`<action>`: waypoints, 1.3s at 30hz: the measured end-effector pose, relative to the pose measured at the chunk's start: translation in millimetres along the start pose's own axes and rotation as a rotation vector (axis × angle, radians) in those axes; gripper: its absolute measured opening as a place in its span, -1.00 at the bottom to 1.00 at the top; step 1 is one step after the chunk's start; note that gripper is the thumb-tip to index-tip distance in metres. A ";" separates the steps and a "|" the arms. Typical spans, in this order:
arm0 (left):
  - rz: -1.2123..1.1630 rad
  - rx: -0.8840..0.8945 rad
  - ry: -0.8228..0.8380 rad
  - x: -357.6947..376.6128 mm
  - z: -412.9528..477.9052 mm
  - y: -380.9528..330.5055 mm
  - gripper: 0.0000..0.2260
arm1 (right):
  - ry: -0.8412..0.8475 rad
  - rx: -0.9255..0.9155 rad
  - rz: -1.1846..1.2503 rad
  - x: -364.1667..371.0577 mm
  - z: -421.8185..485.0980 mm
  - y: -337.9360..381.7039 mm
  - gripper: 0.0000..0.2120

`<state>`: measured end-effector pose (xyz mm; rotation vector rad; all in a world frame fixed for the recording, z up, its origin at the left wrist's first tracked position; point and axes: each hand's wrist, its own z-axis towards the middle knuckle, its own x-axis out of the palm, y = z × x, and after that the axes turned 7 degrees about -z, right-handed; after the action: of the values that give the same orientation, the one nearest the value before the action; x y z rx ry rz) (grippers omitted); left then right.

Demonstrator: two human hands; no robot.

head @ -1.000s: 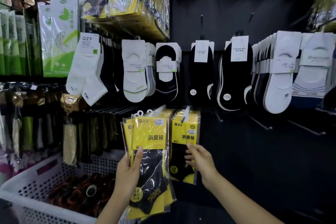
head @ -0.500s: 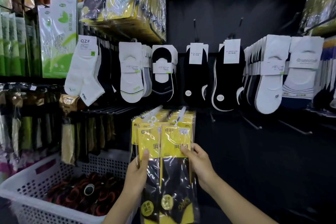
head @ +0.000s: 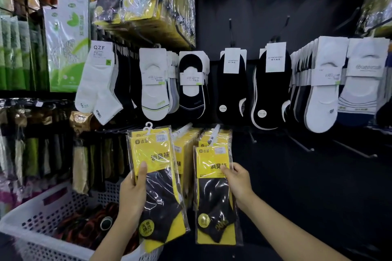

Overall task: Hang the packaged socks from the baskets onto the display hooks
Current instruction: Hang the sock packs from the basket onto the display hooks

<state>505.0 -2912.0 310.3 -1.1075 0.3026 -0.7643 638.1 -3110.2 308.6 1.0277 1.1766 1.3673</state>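
Now drawing one sock pack [head: 214,197] away from the bundle [head: 157,154], pinching it in the right grip [head: 239,182] just below the loaded hook [head: 214,132], probably for hanging; clutching the bundle in the left grip [head: 132,195].

Curled grips: left hand [head: 132,192], right hand [head: 238,182]

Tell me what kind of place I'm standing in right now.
Probably a shop's sock display: carded socks hang in rows on wall hooks, and a white stock basket sits at lower left.
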 end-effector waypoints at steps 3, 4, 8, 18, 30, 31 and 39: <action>-0.015 -0.009 0.018 2.5 -1.2 0.5 -0.60 | -0.046 0.124 0.041 6.6 11.9 -7.2 -0.89; -0.017 -0.007 0.023 3.4 -2.1 0.7 -0.60 | -0.061 0.173 0.039 7.3 15.1 -10.0 -0.87; -0.029 -0.006 0.041 4.5 -6.5 5.4 -0.58 | -0.162 0.295 -0.015 0.5 17.0 -26.8 -0.87; -0.137 -0.099 0.140 32.0 -21.9 17.6 -0.52 | 0.167 0.028 0.014 0.5 -26.3 -1.7 -0.77; -0.139 -0.075 0.181 49.1 -38.6 -2.6 -0.64 | 0.195 -0.056 0.136 -2.5 -46.7 9.5 -0.82; -0.121 -0.053 0.172 45.5 -35.7 -2.7 -0.62 | 0.170 -0.046 0.145 -4.9 -46.4 7.2 -0.83; -0.017 0.130 0.094 15.3 -10.0 -1.7 -0.59 | 0.011 -0.064 0.105 -20.8 -25.0 7.8 -0.87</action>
<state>509.4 -2929.8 309.6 -0.9543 0.3185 -0.8407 614.9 -3134.0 312.5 1.0493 1.0930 1.4849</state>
